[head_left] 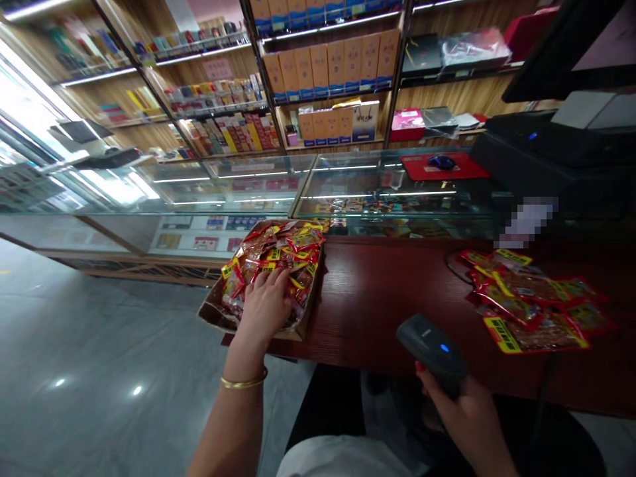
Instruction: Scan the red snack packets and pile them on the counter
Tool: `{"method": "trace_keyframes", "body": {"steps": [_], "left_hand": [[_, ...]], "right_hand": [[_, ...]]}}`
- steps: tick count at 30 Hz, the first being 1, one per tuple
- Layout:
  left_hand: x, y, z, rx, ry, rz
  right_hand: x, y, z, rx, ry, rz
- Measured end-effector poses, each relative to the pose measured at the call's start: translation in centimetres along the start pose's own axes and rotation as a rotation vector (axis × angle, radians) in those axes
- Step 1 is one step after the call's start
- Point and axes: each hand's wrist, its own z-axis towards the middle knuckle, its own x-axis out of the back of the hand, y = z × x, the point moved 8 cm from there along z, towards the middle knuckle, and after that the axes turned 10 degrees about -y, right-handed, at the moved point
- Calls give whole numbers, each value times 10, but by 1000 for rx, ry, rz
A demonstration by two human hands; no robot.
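Note:
My left hand [267,301] lies over a cardboard box [218,315] heaped with red and yellow snack packets [258,255]. Its fingers are slightly bent and a little apart, touching the packets at the near side; no packet is lifted. Around the handle of a dark barcode scanner [431,348] my right hand [464,411] is closed. The scanner shows a blue light and is held above the counter's near edge, its head pointing up and left. To its right lies a loose pile of similar packets [536,298] on the counter.
The dark red wooden counter [368,285] meets glass display cases [348,175] at the back. A mouse [441,161] sits on a red mat [417,171]. Black equipment [551,156] stands at the right. A cable runs by the pile. Shelves with boxed goods [330,66] line the wall.

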Motion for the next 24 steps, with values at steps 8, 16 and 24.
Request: {"method": "trace_keyframes", "body": {"steps": [8, 16, 24], "left_hand": [[12, -21, 7, -100, -36, -5], [52, -31, -9, 97, 288, -374], [9, -21, -5, 44, 229, -559]], "right_hand": [[15, 10, 0, -46, 37, -4], [15, 10, 1, -76, 56, 6], [9, 3, -1, -31, 58, 22]]}}
